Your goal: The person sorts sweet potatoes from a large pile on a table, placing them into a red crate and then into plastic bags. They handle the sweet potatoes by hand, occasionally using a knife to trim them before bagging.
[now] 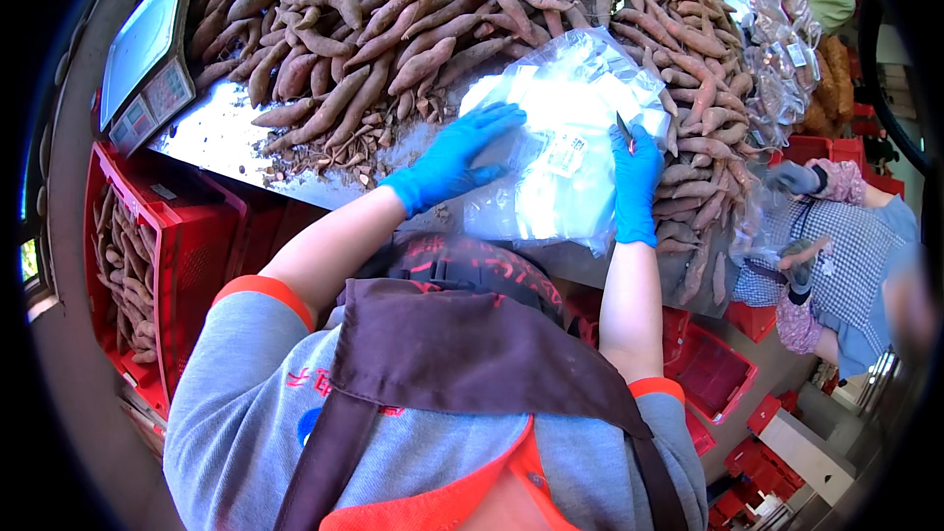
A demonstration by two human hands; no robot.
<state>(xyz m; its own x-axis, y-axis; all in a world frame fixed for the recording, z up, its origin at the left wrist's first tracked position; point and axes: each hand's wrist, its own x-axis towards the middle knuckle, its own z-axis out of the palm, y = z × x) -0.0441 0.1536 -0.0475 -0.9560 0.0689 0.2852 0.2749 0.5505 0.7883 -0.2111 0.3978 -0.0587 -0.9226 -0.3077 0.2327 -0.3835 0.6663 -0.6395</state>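
My left hand, in a blue glove, lies flat on the left side of a stack of clear plastic bags. Its fingers are extended and grip nothing. A small knife is held in my right hand, also gloved in blue, with the dark blade pointing up and away from me. That hand rests at the right edge of the bags. A printed label shows on the plastic between my hands. Glare whitens much of the bag surface.
Sweet potatoes are heaped behind and right of the bags, with cut ends nearby. A scale stands at left, above a red crate of sweet potatoes. At right, a co-worker holds a sweet potato and a plastic bag.
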